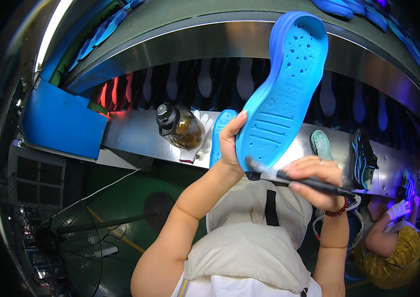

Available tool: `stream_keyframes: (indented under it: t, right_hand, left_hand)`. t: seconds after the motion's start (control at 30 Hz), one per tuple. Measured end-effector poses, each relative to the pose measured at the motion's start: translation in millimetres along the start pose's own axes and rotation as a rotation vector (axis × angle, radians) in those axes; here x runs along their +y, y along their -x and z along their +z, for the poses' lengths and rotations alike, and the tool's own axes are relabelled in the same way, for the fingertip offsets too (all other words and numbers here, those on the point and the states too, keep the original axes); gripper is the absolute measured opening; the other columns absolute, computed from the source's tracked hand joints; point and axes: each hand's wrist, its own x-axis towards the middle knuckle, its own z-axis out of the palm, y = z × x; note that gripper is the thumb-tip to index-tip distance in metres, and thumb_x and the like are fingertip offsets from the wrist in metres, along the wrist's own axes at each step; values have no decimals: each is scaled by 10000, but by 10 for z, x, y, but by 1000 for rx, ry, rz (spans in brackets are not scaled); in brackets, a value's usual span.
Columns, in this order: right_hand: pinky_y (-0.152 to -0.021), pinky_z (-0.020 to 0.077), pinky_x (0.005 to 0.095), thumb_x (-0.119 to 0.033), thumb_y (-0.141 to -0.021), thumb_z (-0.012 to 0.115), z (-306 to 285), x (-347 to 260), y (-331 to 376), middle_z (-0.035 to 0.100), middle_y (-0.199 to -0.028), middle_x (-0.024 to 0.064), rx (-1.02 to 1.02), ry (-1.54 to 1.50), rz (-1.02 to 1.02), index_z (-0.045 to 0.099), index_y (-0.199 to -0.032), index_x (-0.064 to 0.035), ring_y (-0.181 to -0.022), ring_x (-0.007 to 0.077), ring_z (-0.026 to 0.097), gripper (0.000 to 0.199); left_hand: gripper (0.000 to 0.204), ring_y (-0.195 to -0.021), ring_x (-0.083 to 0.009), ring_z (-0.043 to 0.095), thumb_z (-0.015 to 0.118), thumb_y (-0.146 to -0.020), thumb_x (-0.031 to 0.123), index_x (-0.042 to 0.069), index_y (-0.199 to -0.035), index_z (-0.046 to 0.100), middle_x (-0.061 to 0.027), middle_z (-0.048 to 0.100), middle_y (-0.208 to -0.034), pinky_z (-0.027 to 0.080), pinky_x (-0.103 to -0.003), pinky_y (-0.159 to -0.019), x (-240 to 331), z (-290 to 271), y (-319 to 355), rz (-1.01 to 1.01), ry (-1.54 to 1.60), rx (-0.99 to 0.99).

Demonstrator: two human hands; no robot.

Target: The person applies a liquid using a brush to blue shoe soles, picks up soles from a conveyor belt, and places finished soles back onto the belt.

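Note:
My left hand (pixel 231 141) is closed round the heel-end edge of a bright blue shoe sole (pixel 282 99), which it holds tilted, with its hollow inner face toward me and its toe pointing away. In my right hand (pixel 319 173) is a slim brush (pixel 268 172) with a dark handle. The brush tip is at the sole's heel and looks blurred; whether it touches the surface I cannot tell. Behind my left hand, a second blue sole (pixel 223 131) lies on the metal ledge (pixel 138 136).
On the ledge stand a bottle (pixel 186 129) of amber liquid beside a white glove (pixel 206 121), a pale green sole (pixel 321 144) and a black shoe (pixel 362 157). Soles ride on the belt (pixel 200 9) above. A fan (pixel 61 242) stands lower left; a gloved co-worker (pixel 393 247) sits at right.

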Motion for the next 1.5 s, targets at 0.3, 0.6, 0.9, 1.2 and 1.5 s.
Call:
stream_keyframes:
  t: [0.3, 0.6, 0.9, 1.2, 1.5]
  right_hand:
    - [-727, 477, 303, -17, -647, 692, 76, -164, -108, 655, -837, 105, -296, 35, -84, 633, -812, -13, -814, 230, 633, 175]
    - [-659, 492, 284, -2, -668, 685, -192, -168, -29, 662, -881, 101, -532, 273, 60, 655, -853, -52, -795, 199, 647, 194]
    - [-760, 503, 304, 32, -677, 662, -373, -53, 37, 650, -910, 129, -630, 320, 140, 640, -883, -24, -851, 240, 636, 215]
    - [-761, 491, 285, -66, -704, 677, -538, 141, 132, 655, -898, 120, -365, 184, 316, 650, -889, -13, -836, 218, 638, 194]
    - [-506, 447, 191, -87, -788, 615, -618, 742, 169, 626, -707, 71, 321, -102, 369, 646, -869, 16, -549, 85, 555, 135]
  left_hand:
    - [462, -946, -284, 593, 432, -861, 295, -39, -1177, 465, -199, 568, -1083, 471, -400, -855, 108, -70, -55, -240, 48, 80]
    - [635, -1015, -272, 508, 597, -743, 357, -16, -1230, 432, -201, 497, -1148, 432, -349, -836, 160, 159, 12, -791, -601, 172]
    - [674, -1006, -276, 520, 591, -749, 432, 1, -1241, 429, -209, 489, -1160, 463, -333, -782, 232, 191, 76, -844, -761, 152]
    - [611, -1016, -293, 528, 547, -791, 357, -2, -1261, 395, -208, 502, -1155, 472, -375, -806, 285, 47, 135, -713, -635, 244]
    - [617, -1063, -373, 492, 489, -806, 386, 65, -1307, 325, -220, 410, -1248, 455, -538, -814, 30, -171, 136, -622, -66, 217]
